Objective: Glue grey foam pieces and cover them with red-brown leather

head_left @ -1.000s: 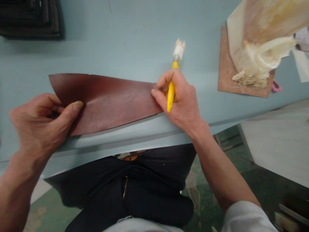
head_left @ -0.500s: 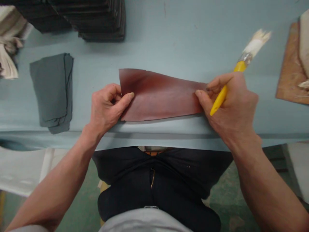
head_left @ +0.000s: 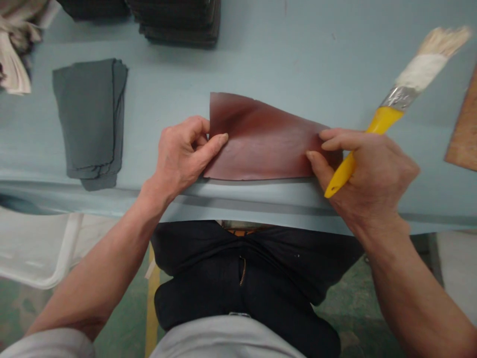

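Observation:
A reddish-brown leather-like piece [head_left: 261, 144] lies near the front edge of the table, its left end slightly raised. My left hand [head_left: 182, 154] pinches that end, thumb on top and fingers underneath. Across the palm of my right hand [head_left: 376, 174] rests a paintbrush [head_left: 385, 119] with a yellow handle and pale bristles, pointing up and right. The right thumb and index finger are a little apart at the piece's right end; whether they grip it I cannot tell.
A small pile of dark grey-green pieces [head_left: 89, 119] lies to the left. Tall dark stacks [head_left: 179, 22] stand at the back. A brown board [head_left: 464, 129] is at the right edge, a pale cloth-like bundle [head_left: 15, 62] at the far left. A white plastic tub [head_left: 33, 248] sits below the table edge.
The view has shifted slightly. My right thumb and index finger have parted at the piece's right end, and more of that end shows. My left hand keeps its hold.

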Demonstrator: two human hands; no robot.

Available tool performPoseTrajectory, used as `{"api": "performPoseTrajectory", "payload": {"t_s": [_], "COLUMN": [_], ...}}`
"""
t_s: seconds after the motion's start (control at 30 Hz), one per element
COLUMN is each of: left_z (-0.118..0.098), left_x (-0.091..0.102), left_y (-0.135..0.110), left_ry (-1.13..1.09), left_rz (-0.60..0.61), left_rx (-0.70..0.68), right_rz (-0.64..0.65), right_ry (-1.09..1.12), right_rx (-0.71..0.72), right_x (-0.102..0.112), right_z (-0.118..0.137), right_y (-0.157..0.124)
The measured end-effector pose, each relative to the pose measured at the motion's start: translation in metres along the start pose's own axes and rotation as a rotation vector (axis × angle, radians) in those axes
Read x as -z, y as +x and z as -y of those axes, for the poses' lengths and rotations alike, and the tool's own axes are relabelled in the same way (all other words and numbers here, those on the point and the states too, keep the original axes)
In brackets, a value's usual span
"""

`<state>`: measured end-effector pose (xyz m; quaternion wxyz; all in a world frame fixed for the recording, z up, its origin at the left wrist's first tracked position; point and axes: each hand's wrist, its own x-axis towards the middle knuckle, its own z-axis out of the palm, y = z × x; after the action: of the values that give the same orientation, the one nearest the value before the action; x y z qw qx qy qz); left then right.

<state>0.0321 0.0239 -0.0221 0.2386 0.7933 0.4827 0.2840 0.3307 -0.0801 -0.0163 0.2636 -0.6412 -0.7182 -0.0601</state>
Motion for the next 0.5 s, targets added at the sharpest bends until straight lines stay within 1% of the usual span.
{"api": "performPoseTrajectory", "payload": {"t_s": [0.23,0.4,0.5], "left_z": [0.001,0.002,0.002], "left_x": [-0.001,-0.001,-0.001], "left_y": [-0.002,-0.002,-0.002], "left_ry": [0.033,0.063,0.065], "left_rz": [-0.016,-0.019,-0.009], "left_rx": [-0.004,0.012,0.018], "right_rz": [0.012,0.04,0.034], "right_ry": [-0.008,-0.1,-0.111], "right_rx": [-0.016,-0.043,-0.041], "right_x": [0.001,0.004,0.004], "right_z": [0.001,0.005,0.011], "right_y": [0.0,0.002,0.004]}}
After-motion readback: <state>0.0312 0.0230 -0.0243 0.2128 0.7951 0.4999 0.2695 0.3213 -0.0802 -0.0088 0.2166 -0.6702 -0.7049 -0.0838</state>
